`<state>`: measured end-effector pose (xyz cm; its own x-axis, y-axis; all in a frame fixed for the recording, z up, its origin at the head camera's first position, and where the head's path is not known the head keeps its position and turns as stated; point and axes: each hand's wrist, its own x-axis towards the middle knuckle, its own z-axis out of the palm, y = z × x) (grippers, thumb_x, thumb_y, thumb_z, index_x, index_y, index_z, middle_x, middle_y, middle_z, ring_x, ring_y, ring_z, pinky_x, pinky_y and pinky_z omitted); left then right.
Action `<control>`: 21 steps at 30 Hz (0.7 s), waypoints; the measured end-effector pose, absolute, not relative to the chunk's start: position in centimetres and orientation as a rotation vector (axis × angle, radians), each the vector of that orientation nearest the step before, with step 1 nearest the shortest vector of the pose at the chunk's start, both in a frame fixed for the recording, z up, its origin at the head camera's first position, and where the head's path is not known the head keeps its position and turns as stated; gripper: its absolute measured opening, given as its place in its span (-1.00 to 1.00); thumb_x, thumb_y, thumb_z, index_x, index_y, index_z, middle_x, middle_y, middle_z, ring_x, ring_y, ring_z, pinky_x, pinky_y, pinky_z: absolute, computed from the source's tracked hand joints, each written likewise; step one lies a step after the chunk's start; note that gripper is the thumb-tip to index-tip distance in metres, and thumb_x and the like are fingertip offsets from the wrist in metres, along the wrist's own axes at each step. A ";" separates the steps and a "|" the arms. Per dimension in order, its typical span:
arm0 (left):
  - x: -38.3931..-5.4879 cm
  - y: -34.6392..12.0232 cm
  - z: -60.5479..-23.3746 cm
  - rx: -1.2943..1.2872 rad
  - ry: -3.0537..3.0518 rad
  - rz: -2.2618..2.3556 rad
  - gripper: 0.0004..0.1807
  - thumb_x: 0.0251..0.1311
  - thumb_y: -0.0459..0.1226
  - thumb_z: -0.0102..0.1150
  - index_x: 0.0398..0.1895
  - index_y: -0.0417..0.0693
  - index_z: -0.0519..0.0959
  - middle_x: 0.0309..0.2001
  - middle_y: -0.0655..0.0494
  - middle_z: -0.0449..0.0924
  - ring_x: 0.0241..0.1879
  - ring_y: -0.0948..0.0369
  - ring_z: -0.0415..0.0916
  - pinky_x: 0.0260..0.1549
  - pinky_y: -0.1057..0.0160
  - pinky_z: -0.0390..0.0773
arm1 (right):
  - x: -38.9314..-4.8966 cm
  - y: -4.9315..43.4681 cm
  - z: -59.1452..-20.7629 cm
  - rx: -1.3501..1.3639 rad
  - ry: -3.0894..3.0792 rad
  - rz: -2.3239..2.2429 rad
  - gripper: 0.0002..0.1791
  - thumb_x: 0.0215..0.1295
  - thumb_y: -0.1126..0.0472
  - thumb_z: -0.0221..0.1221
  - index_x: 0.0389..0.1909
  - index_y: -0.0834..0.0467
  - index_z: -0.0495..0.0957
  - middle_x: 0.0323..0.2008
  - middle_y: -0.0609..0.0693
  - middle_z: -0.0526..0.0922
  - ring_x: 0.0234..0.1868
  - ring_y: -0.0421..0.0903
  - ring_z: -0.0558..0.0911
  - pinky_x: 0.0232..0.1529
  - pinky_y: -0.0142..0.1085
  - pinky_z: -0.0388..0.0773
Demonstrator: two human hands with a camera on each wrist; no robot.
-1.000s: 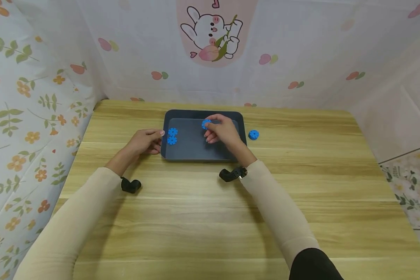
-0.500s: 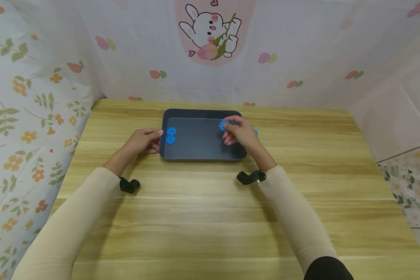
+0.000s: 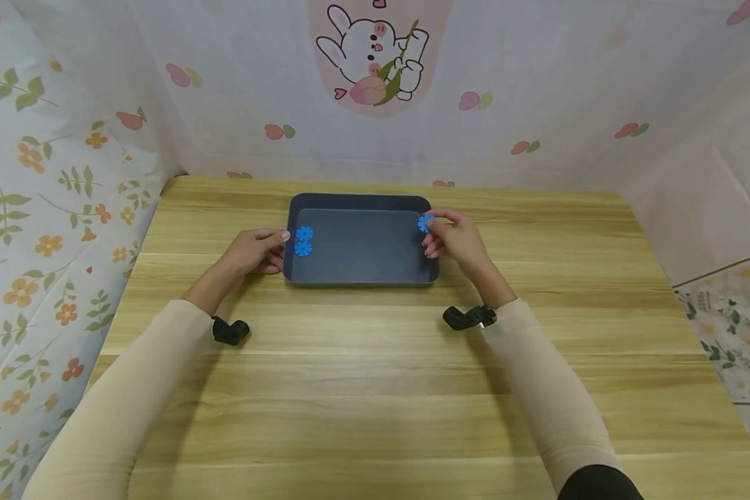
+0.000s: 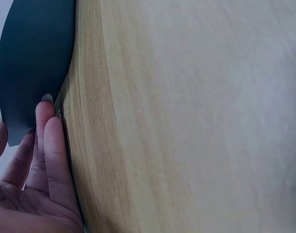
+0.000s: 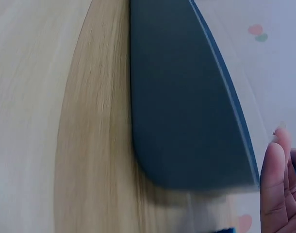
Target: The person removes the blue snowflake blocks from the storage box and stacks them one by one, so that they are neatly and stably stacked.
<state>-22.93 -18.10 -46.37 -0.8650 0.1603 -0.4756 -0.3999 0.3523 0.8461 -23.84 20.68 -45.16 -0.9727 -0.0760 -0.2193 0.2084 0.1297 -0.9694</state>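
Observation:
A dark grey rectangular tray [image 3: 362, 250] rests on the wooden table. My left hand [image 3: 250, 251] holds its left rim, thumb at the edge and fingers against the outer wall, as the left wrist view also shows. Two blue notched snowflake discs [image 3: 304, 233] lie one behind the other inside the tray's left end. Over the right rim, my right hand [image 3: 457, 239] pinches another blue snowflake disc [image 3: 426, 223] between thumb and forefinger. In the right wrist view its fingers [image 5: 273, 182] rise beside the tray's corner, and the pinched disc is mostly hidden.
A blue piece [image 5: 226, 230] shows at the bottom edge of the right wrist view, beyond the tray's end; my right hand hides that spot from the head view. The patterned curtain [image 3: 375, 149] hangs behind the table [image 3: 362, 389].
My right hand has carried the pinched snowflake disc rightward from over the tray's middle to its right rim, covering the blue discs on the table there. My left hand stays at the left rim.

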 end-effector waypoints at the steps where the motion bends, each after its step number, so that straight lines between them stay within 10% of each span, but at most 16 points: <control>1: -22.9 -18.1 -46.4 -0.207 2.137 1.536 -0.38 0.39 0.06 0.04 0.37 -0.10 0.37 -0.33 0.15 0.53 -0.46 0.35 0.58 -0.38 0.39 0.65 | -23.9 20.9 -45.3 0.148 2.184 -1.945 -0.62 0.43 0.19 0.12 0.17 0.29 0.45 -0.62 0.01 0.60 -0.70 -0.16 0.58 -0.59 -0.35 0.62; 21: -22.8 -17.9 -45.7 -0.221 2.102 1.542 -0.41 0.42 0.00 0.02 0.39 -0.11 0.34 -0.33 0.14 0.53 -0.46 0.32 0.59 -0.37 0.37 0.66 | -23.8 25.2 -46.9 0.346 2.191 -1.959 -0.63 0.43 0.23 0.11 0.16 0.32 0.41 -0.64 -0.01 0.61 -0.70 -0.19 0.58 -0.60 -0.38 0.61</control>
